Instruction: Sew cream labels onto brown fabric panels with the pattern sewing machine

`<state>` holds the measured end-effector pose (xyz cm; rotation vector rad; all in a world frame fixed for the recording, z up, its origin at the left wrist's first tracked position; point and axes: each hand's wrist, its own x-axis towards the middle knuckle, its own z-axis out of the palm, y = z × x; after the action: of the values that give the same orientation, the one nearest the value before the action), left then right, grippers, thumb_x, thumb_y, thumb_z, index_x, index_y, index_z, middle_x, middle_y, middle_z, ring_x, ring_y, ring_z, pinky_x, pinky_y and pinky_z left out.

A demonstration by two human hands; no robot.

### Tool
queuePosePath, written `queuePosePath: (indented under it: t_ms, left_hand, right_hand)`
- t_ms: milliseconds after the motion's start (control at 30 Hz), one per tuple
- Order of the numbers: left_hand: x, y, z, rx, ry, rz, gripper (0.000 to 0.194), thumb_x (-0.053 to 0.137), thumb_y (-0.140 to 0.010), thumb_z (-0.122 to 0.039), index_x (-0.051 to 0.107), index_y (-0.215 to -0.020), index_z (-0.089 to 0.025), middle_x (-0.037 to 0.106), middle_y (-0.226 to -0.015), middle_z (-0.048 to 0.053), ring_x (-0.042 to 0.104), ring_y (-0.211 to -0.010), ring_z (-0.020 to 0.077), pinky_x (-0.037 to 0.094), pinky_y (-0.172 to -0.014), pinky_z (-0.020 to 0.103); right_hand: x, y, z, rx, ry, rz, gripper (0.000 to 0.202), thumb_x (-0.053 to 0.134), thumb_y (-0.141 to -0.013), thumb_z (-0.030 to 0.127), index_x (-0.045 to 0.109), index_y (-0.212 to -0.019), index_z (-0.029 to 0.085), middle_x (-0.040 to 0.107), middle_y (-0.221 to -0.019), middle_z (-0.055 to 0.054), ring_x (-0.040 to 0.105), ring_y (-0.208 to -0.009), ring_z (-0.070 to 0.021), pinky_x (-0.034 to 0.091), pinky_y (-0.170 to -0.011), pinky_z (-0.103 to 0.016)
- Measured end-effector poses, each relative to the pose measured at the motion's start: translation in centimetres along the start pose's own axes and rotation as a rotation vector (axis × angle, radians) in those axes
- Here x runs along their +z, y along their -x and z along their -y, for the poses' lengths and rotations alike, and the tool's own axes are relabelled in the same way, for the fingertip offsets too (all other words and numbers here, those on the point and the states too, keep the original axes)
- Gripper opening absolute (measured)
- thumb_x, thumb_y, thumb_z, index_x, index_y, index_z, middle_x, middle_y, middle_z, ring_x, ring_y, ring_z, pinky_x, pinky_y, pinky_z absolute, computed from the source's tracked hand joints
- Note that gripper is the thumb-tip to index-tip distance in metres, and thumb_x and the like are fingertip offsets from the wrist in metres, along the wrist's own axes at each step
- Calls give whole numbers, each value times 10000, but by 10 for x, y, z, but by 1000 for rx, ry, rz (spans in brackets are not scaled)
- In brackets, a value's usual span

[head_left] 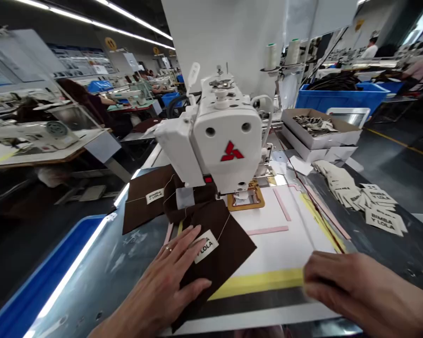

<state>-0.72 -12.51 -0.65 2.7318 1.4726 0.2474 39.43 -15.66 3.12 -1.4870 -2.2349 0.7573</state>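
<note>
My left hand [169, 277] lies with fingers spread on a dark brown fabric piece [229, 249], partly over its white sewn label [206, 246]. Another labelled brown piece [137, 202] and a folded brown bundle [190, 197] lie beyond it, left of the needle area. My right hand [341, 277] is curled closed over the right of the white template sheet [268, 253]. A thin brown cord [320, 211] runs taut from behind the sewing machine [229, 136] into its fingers; the cord's end is hidden. The machine's brass-coloured clamp frame [246, 199] sits over the sheet.
Loose printed labels [359, 197] are heaped on the table's right side. Behind them stands a cardboard box [320, 129] with striped pieces inside, then a blue bin [341, 96]. Thread cones [270, 56] stand behind the machine. A blue trough [52, 272] runs along the left edge.
</note>
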Motion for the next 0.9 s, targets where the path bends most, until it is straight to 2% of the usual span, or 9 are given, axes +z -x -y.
queuePosePath:
  t_ms: [33, 100, 233, 367, 500, 633, 733, 833, 900]
  left_hand:
    - [1, 1, -3, -4, 7, -3, 682, 611, -1025, -597, 401, -1615, -324, 363, -1706, 48, 390, -1555, 331, 463, -1216, 503]
    - [3, 4, -5, -2, 11, -4, 744, 608, -1030, -593, 319, -1652, -304, 349, -1711, 62, 363, -1569, 326, 451, -1225, 507]
    - [9, 14, -2, -21, -5, -20, 833, 592, -1038, -587, 185, -1688, -263, 322, -1723, 88, 335, -1583, 321, 462, -1214, 530]
    - [8, 24, 3, -7, -32, -39, 693, 571, -1064, -525, 297, -1654, -283, 288, -1737, 66, 314, -1591, 325, 499, -1181, 542]
    - [5, 29, 7, 23, -31, -61, 600, 542, -1087, -459, 354, -1629, -283, 275, -1740, 58, 313, -1590, 328, 536, -1145, 539]
    - [4, 29, 10, 21, -2, -50, 610, 554, -1085, -435, 345, -1637, -282, 268, -1742, 59, 302, -1593, 331, 528, -1156, 530]
    - [5, 28, 10, 20, 28, -42, 639, 585, -1071, -445, 347, -1637, -268, 306, -1727, 74, 320, -1584, 332, 505, -1177, 531]
    - [6, 27, 9, 1, 77, -44, 639, 598, -1063, -458, 368, -1620, -244, 353, -1706, 93, 319, -1583, 334, 474, -1201, 541]
    - [6, 26, 7, -11, 100, -33, 642, 603, -1063, -459, 367, -1620, -243, 358, -1704, 91, 298, -1593, 329, 452, -1217, 540]
  right_hand:
    - [7, -11, 4, -60, -14, 140, 393, 472, -1096, 529, 679, -859, 293, 722, -781, -6, 661, -611, -150, 469, -583, -261]
    - [18, -36, 12, -147, 17, 265, 390, 357, -1148, 433, 658, -949, 285, 722, -850, -9, 682, -682, -159, 464, -628, -276]
    - [35, -75, 22, -325, 315, 194, 287, 400, -1134, 358, 634, -1027, 232, 674, -826, -26, 628, -623, -178, 371, -559, -303]
    - [45, -94, 27, -453, 500, 156, 142, 502, -1068, 197, 637, -1099, 163, 645, -857, -58, 592, -633, -160, 308, -525, -293]
    - [49, -106, 35, -508, 522, 100, 222, 501, -1094, 252, 606, -1281, 193, 628, -825, -16, 511, -545, -133, 219, -485, -292]
    - [52, -118, 43, -513, 577, 101, 216, 452, -1128, 328, 656, -1107, 260, 636, -810, 3, 434, -472, -126, 114, -480, -310]
    - [55, -122, 45, -565, 623, 115, 208, 468, -1114, 259, 650, -1015, 259, 658, -836, -10, 502, -525, -146, 89, -503, -323]
    - [60, -122, 48, -596, 585, 85, 46, 580, -1064, 248, 625, -1075, 241, 687, -860, -16, 574, -608, -173, 105, -503, -315]
    - [65, -122, 54, -572, 520, 93, 83, 615, -1050, 281, 603, -1112, 226, 693, -831, -2, 561, -569, -165, 130, -484, -304]
